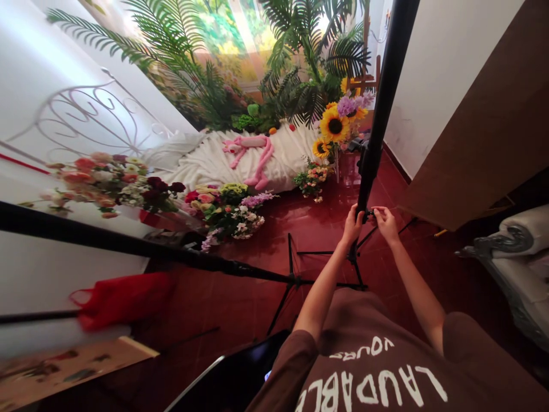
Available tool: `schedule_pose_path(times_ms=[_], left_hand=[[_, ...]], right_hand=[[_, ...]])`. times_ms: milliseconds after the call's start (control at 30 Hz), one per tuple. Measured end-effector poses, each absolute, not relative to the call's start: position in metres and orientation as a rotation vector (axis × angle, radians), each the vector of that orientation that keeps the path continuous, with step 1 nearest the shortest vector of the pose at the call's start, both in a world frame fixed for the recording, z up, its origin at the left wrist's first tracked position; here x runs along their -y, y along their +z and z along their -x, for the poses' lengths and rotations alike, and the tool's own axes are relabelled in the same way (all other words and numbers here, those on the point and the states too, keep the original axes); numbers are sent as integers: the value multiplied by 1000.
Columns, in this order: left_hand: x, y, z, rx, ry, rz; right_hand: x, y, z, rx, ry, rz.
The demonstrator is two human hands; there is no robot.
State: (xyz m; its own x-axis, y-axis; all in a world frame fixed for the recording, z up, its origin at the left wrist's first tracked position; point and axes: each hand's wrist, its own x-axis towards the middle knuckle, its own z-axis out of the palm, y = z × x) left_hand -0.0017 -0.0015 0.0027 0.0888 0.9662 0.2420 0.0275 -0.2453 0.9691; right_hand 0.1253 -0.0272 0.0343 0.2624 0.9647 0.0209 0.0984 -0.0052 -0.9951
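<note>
A black stand pole (377,109) rises in front of me on the right, tilted in the view, with folding legs low on the floor. My left hand (352,226) is closed around the pole at a dark joint. Just to its right, my right hand (386,225) pinches a small black knob (369,213) on the side of the pole. The fingertips of both hands are close together. A second black pole (171,250) crosses the left side of the view.
A white-draped bed (287,157) holds a pink plush toy (251,143). Flowers (223,209) line its front edge; sunflowers (334,125) stand beside the pole. A red bag (124,298) is at left, an ornate sofa (514,257) at right. Stand legs (290,254) spread over the floor.
</note>
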Motion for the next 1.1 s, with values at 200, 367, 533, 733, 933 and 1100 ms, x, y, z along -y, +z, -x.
schedule_pose_path(times_ms=[200, 367, 533, 733, 933, 1100], left_hand=[[1, 3, 2, -1029, 1290, -1437], [2, 5, 2, -1034, 1285, -1438], [2, 3, 2, -1030, 1277, -1433], [2, 1, 1, -1043, 1289, -1448], [1, -1, 1, -1052, 1304, -1437], [1, 1, 1, -1028, 1287, -1459]], right_hand=[[41, 31, -133, 1245, 1019, 1359], [41, 33, -139, 1317, 927, 1398], [28, 37, -137, 1235, 852, 1525], [6, 39, -141, 1104, 1134, 1724], [-1, 47, -143, 807, 1835, 1370], [5, 49, -142, 505, 1942, 1218]])
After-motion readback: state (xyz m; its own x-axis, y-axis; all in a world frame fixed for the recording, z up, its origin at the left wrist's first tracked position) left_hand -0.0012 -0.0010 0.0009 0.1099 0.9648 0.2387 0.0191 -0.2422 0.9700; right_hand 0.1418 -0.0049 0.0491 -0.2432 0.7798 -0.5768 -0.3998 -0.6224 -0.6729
